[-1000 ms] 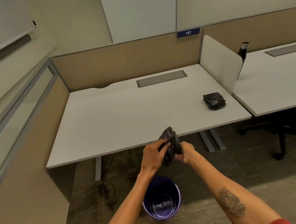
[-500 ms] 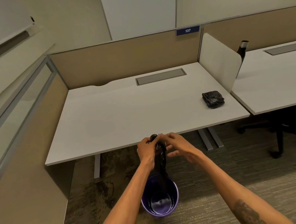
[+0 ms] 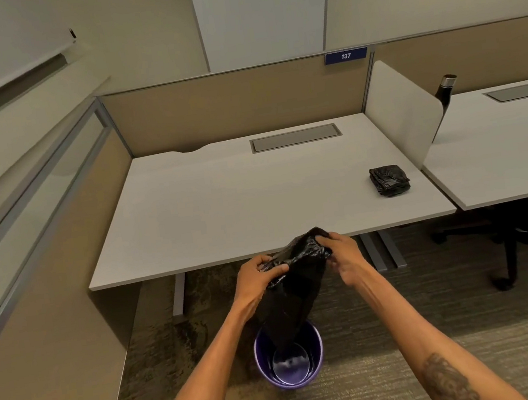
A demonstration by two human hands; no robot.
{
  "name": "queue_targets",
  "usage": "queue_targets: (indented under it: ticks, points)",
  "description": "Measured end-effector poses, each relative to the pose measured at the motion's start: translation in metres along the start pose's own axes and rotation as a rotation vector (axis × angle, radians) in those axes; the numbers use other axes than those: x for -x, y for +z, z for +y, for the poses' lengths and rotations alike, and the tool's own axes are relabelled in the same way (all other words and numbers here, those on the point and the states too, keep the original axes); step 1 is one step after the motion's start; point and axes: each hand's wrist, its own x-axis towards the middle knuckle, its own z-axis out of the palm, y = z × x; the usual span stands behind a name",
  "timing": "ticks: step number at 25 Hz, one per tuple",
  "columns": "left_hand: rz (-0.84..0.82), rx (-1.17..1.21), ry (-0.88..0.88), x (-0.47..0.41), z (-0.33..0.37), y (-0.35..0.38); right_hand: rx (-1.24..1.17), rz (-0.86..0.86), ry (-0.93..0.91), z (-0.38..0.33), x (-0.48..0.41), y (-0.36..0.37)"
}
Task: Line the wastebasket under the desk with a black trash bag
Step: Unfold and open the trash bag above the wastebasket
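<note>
A: Hands?
B: Left hand (image 3: 255, 276) and right hand (image 3: 342, 253) each pinch the top of the black trash bag (image 3: 296, 288), fingers clamped on the plastic.
A: Position relative to the wastebasket (image 3: 315, 344)?
B: Bag hangs directly above it, its tip dipping inside. Wastebasket stands on the carpet, in front of the counter (image 3: 223, 205). A folded bag bundle (image 3: 389, 180) lies on the counter beyond it.

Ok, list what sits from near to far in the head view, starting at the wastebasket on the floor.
Purple wastebasket → black trash bag held between left hand and right hand → front edge of the desk → folded black bags → grey cable hatch → tan partition with the 137 sign.
</note>
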Motion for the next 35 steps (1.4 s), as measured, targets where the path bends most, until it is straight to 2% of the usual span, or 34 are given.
queue_targets:
  ticks: [4, 5, 7, 11, 14, 16, 18, 22, 24, 27, 29, 33, 35]
  points:
    - [-0.047, -0.242, 0.021, 0.005, -0.013, -0.016, 0.017, -0.011, -0.027, -0.005, -0.005, -0.007]
    - [-0.018, -0.260, 0.028, 0.004, -0.015, -0.019, 0.049, -0.054, -0.025, -0.005, -0.006, -0.010]
    - [0.140, -0.269, 0.032, 0.001, -0.019, -0.022, 0.176, -0.164, -0.025, -0.005, -0.007, -0.016]
    - [0.530, -0.002, -0.101, -0.002, -0.007, -0.019, 0.417, -0.302, -0.014, 0.002, -0.009, -0.026]
    - [0.686, 0.230, -0.302, -0.007, -0.008, -0.006, 0.333, -0.274, 0.010, 0.009, -0.005, -0.020]
    - [0.645, 0.319, -0.437, -0.006, -0.014, 0.008, 0.191, -0.205, 0.036, 0.015, -0.003, -0.012]
    - [0.528, 0.394, -0.516, 0.003, -0.011, 0.020, 0.089, -0.185, 0.064, 0.021, 0.000, -0.005]
    - [0.158, 0.475, -0.658, 0.018, -0.006, 0.035, 0.053, -0.305, 0.121, 0.041, 0.007, 0.003]
    - [0.049, 0.507, -0.705, 0.020, -0.006, 0.038, 0.091, -0.420, 0.155, 0.052, 0.012, 0.003]
    - [0.086, 0.612, -0.720, 0.015, -0.010, 0.034, 0.168, -0.538, 0.198, 0.063, 0.018, -0.002]
    - [0.130, 0.703, -0.701, 0.011, -0.013, 0.028, 0.188, -0.557, 0.216, 0.067, 0.020, -0.005]
    - [0.090, 0.800, -0.664, 0.011, -0.014, 0.015, 0.417, -0.327, 0.262, 0.066, 0.023, 0.005]
    - [0.025, 0.825, -0.653, 0.016, -0.017, 0.011, 0.539, -0.300, 0.189, 0.066, 0.024, 0.012]
